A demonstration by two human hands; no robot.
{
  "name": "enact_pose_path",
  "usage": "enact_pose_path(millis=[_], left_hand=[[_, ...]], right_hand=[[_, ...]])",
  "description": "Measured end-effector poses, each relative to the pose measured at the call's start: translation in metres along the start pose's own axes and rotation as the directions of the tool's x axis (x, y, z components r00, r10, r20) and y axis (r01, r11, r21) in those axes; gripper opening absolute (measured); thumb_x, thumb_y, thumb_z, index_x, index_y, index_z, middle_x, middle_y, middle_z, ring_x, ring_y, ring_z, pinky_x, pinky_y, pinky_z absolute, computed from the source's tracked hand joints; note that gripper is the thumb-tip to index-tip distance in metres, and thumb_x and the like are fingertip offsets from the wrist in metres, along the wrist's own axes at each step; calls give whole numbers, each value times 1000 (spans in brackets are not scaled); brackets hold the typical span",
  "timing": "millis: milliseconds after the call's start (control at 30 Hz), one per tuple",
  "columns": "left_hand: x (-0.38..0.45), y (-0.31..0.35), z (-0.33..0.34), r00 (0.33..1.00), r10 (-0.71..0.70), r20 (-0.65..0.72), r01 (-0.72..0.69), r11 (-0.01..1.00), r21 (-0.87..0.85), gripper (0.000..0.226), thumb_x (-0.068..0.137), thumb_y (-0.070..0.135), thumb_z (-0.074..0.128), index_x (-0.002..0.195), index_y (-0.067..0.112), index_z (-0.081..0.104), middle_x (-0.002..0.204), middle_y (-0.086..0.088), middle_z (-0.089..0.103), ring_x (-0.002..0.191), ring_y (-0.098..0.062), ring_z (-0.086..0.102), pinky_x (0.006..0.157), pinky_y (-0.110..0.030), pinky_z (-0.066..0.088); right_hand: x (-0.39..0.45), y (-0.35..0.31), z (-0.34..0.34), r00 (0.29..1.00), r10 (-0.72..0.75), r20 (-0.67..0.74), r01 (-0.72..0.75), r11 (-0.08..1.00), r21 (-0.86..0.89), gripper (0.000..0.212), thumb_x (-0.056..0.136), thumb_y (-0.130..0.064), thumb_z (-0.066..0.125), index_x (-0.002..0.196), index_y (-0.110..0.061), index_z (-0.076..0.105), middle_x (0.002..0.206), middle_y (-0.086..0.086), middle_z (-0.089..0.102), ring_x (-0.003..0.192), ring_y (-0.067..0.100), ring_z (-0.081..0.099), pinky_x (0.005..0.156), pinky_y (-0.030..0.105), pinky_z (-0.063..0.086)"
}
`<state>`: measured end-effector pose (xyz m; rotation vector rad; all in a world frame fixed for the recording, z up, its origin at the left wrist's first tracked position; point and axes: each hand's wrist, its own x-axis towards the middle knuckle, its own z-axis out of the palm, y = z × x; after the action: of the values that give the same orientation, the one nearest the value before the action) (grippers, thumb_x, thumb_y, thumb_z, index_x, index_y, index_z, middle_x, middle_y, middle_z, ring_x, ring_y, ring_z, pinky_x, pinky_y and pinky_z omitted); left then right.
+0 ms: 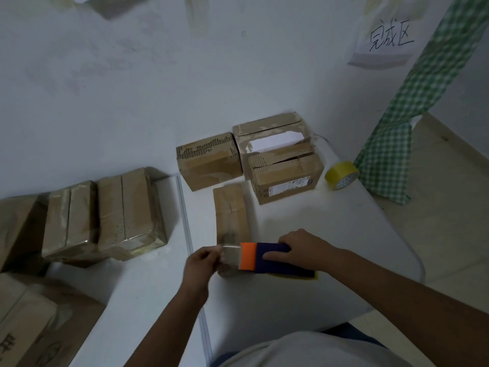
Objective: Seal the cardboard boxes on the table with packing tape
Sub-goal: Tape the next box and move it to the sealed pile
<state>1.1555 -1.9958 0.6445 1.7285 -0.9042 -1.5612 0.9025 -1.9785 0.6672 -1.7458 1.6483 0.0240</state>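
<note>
A narrow cardboard box lies lengthwise on the white table, its near end under my hands. My right hand grips a blue and orange tape dispenser at that near end. My left hand pinches the clear tape end pulled out from the dispenser's orange mouth. The box's near end is partly hidden by the dispenser.
Three taped boxes stand at the back of the table. A yellow tape roll lies at the back right. More boxes sit on the left table. A green checked cloth hangs at right; the wall is close behind.
</note>
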Motion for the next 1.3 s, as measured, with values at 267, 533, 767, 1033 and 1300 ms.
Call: enact_pose_path(millis=[267, 533, 767, 1033, 1300], left_hand=[[-1, -52, -31, 972, -128, -199, 107, 988, -113, 18, 96, 15, 62, 95, -3, 67, 85, -18, 64, 82, -25, 61, 79, -32, 51], [4, -64, -17, 953, -161, -256, 132, 983, -126, 21, 95, 16, 65, 103, -3, 65, 90, -17, 64, 86, -27, 60, 86, -36, 50], [9, -68, -15, 942, -179, -282, 154, 982, -109, 21, 95, 18, 65, 104, 0, 65, 93, -18, 66, 87, -27, 62, 83, -35, 51], [13, -71, -7, 961, -177, -215, 188, 982, 34, 37, 87, 30, 75, 108, 5, 57, 96, -9, 60, 87, -19, 56, 79, -30, 46], [33, -54, -31, 964, -126, -234, 163, 976, 142, 45, 80, 30, 82, 108, 11, 52, 99, -3, 57, 94, -19, 56, 81, -32, 41]], right_hand=[[3, 29, 4, 997, 69, 37, -63, 988, -141, 68, 78, -80, 47, 88, -15, 65, 74, -1, 59, 61, 11, 52, 57, 25, 38], [12, 31, 9, 995, 99, -21, -101, 975, -197, 78, 83, -79, 39, 91, -6, 67, 76, 6, 62, 62, 15, 52, 58, 28, 39], [18, 32, 9, 993, 122, 3, -118, 970, -214, 74, 83, -79, 40, 88, -10, 66, 76, 3, 61, 64, 15, 54, 58, 27, 40], [25, 28, 16, 986, 164, 41, -151, 962, -229, 64, 84, -77, 41, 72, -15, 54, 69, -1, 52, 60, 12, 49, 56, 26, 38], [25, 3, 44, 983, 184, 27, -175, 964, -202, 57, 88, -74, 38, 65, -22, 39, 70, -5, 47, 63, 11, 48, 56, 26, 37]])
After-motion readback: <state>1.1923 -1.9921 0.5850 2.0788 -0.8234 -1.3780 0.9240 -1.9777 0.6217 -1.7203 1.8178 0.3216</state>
